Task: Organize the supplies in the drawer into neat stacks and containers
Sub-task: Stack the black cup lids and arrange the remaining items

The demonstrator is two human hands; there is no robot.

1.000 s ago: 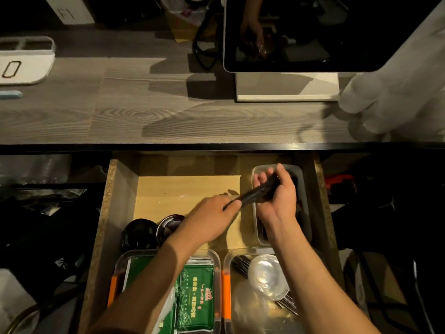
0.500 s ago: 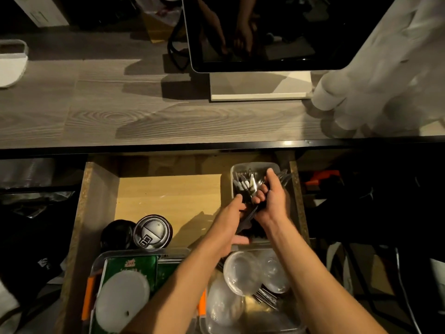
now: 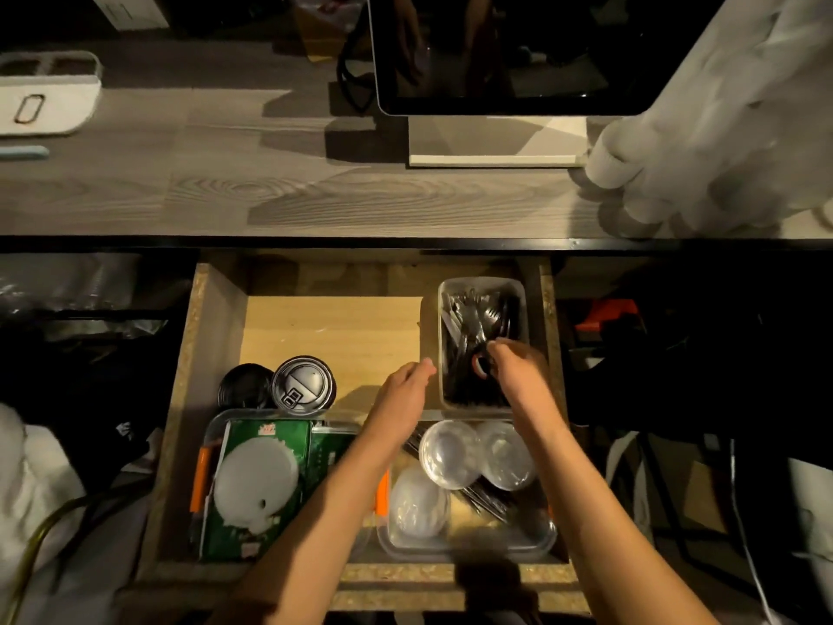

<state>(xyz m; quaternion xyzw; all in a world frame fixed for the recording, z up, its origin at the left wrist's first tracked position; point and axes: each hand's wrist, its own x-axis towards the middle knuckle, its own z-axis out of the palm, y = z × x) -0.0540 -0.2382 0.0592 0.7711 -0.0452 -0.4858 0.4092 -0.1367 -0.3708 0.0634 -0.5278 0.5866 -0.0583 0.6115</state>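
- Half a second ago both your hands held a bundle of black cutlery together over the clear tray [image 3: 518,286] at the back right of the drawer [image 3: 198,354]. Now the black cutlery [image 3: 464,354] lies inside this tray, so that step looks finished.
- Your left hand [image 3: 403,392] has come off the bundle. It hovers just left of the tray with loose fingers and holds nothing.
- Your right hand [image 3: 518,369] is over the near part of the tray, fingertips down among the cutlery. I cannot tell if it pinches a piece or only pushes it straight.
- Still loose in the drawer: two cup lids [image 3: 304,383] at the left side, and clear round lids [image 3: 450,453] lying on more cutlery in the front right container [image 3: 547,536]. The green packets [image 3: 270,437] with a white lid [image 3: 254,487] on top are in the front left container [image 3: 212,426].
- Open room: the bare wooden floor [image 3: 331,336] in the middle back of the drawer, between the cup lids and the tray. This is a good place for a lid stack, I think.
- Edges: the tray stands close to the right wall of the drawer, and the countertop [image 3: 270,196] hangs over the back, so lift things toward you and not straight up.
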